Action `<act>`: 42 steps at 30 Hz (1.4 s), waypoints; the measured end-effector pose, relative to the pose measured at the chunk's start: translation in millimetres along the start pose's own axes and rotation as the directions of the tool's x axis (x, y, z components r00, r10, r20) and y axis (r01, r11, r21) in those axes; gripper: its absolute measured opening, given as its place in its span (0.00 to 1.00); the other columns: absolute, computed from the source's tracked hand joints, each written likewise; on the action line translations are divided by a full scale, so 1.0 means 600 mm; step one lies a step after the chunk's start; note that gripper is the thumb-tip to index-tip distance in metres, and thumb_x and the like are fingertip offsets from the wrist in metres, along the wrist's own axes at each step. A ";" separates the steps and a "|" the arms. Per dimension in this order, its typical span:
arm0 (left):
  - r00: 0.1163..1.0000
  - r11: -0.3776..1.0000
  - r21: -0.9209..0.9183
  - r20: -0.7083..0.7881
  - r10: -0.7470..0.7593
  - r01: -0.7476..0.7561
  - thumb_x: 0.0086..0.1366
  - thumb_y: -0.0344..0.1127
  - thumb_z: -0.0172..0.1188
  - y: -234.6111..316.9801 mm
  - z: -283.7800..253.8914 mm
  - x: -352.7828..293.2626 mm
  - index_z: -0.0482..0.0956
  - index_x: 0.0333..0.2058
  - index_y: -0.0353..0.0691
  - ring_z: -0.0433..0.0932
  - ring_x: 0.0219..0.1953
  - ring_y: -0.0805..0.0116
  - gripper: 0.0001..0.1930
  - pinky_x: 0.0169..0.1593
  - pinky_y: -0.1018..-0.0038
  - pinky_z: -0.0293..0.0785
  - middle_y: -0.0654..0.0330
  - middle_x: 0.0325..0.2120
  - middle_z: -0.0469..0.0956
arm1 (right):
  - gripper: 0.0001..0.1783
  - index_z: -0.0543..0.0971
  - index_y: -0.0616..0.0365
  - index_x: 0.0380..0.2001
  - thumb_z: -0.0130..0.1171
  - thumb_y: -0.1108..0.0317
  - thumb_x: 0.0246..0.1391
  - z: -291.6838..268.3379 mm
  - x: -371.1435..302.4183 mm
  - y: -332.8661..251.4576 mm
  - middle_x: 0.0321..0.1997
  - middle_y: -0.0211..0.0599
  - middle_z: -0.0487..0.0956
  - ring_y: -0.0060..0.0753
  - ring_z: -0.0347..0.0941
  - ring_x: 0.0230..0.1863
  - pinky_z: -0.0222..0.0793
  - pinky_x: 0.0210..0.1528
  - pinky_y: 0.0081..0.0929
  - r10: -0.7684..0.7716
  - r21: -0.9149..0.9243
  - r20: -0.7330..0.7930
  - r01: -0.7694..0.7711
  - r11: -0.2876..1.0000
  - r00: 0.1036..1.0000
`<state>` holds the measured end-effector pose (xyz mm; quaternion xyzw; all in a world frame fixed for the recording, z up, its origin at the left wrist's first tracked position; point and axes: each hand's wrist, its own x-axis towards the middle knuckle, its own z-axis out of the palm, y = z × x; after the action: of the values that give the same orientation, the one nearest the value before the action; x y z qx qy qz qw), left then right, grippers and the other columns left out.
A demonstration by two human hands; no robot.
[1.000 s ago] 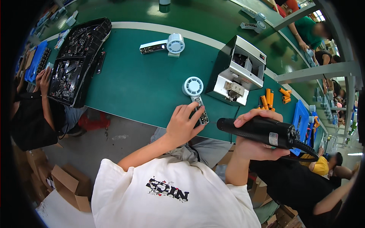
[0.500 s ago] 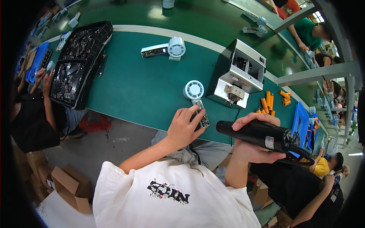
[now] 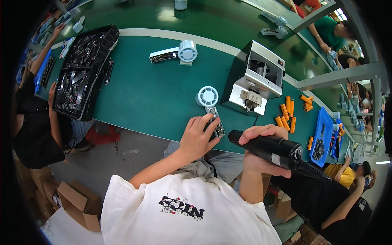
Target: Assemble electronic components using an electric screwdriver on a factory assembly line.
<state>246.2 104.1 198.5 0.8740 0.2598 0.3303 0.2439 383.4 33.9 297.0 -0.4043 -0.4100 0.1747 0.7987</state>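
A light-blue handheld fan [image 3: 207,96] lies on the green bench with its open handle, circuit parts exposed, pointing toward me. My left hand [image 3: 197,136] holds this handle down, thumb on one side and fingers on the other. In my right hand [image 3: 258,164] is a black corded electric screwdriver [image 3: 265,149], held almost level with its front end toward the fan handle and apart from it. The bit cannot be made out. A second fan [image 3: 188,51] with an open handle lies farther back.
The silver-black screw feeder [image 3: 252,100] stands right of the fan. Orange cylindrical cells [image 3: 284,110] and a blue tray [image 3: 326,122] with small dark parts lie further right. At left sits a black divided bin [image 3: 83,65] of black parts. Co-workers sit on both sides.
My right hand has shifted left with the screwdriver, uncovering more of the orange cells and blue tray. My left hand and the fan stay put. The left co-worker's arm now reaches forward.
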 end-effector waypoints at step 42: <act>1.000 0.999 -0.028 -0.014 0.026 -0.027 0.49 0.37 0.73 -0.010 -0.005 0.002 0.76 0.52 0.37 0.75 0.41 0.53 0.30 0.48 0.61 0.73 0.54 0.51 0.72 | 0.54 0.71 0.69 0.43 0.36 0.18 0.54 0.096 0.111 0.053 0.30 0.56 0.78 0.42 0.76 0.19 0.76 0.22 0.31 0.002 0.077 0.010 -0.002 0.997 1.000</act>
<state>242.8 110.0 197.7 0.8716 0.2452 0.3430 0.2501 379.2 123.0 325.9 -0.3729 -0.4067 0.1932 0.8113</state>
